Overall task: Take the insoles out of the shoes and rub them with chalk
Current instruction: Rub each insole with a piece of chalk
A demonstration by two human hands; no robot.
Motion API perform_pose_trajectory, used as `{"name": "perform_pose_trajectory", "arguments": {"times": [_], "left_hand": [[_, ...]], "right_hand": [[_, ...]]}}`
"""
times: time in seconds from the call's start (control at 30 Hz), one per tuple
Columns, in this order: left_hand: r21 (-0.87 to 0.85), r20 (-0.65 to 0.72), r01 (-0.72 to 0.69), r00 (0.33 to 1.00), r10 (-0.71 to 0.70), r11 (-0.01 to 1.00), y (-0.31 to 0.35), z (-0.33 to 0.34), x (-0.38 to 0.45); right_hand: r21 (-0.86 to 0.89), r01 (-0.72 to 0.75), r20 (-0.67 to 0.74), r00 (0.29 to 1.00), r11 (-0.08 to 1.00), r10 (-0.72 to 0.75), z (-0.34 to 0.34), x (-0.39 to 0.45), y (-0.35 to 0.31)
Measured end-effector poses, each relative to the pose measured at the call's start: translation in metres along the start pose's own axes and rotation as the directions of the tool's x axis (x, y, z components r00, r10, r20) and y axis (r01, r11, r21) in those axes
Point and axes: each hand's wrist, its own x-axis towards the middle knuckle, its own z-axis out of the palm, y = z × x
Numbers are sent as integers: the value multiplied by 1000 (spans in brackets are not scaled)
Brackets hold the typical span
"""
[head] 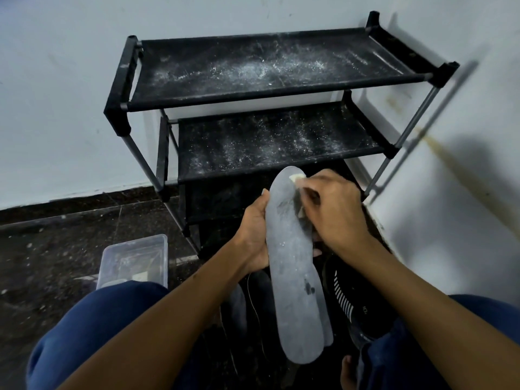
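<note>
A long grey insole (295, 277) is held upright in front of me, its toe end pointing away and its surface dusted pale. My left hand (254, 235) grips its left edge near the middle. My right hand (334, 204) presses a small white piece of chalk (297, 177) against the toe end. A second insole edge shows just behind the first at its lower right. Under my arms stand a black shoe with white stripes (354, 299) on the right and a dark shoe with laces (253, 299) on the left.
A black two-tier shoe rack (267, 71), speckled with white dust, stands against the white wall ahead. A clear plastic box (135, 260) sits on the dark floor by my left knee. A wall corner closes in on the right.
</note>
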Motion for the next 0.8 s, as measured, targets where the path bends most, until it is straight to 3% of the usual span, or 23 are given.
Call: {"name": "perform_pose_trajectory", "arguments": {"times": [0.13, 0.3, 0.5, 0.67, 0.8], "left_hand": [[-3, -101, -31, 994, 31, 1000, 2, -4, 1], [18, -29, -11, 1000, 11, 1000, 2, -1, -3], [21, -107, -42, 993, 44, 999, 4, -7, -3], [18, -20, -9, 1000, 9, 1000, 2, -4, -8], [26, -131, -35, 991, 38, 999, 1, -12, -5]], "right_hand": [[167, 119, 194, 969, 979, -151, 10, -13, -17], [63, 40, -9, 999, 997, -40, 5, -3, -4], [190, 147, 182, 966, 971, -182, 12, -13, -20], [3, 35, 13, 999, 999, -35, 7, -1, -4], [157, 163, 195, 962, 974, -192, 16, -17, -26]]}}
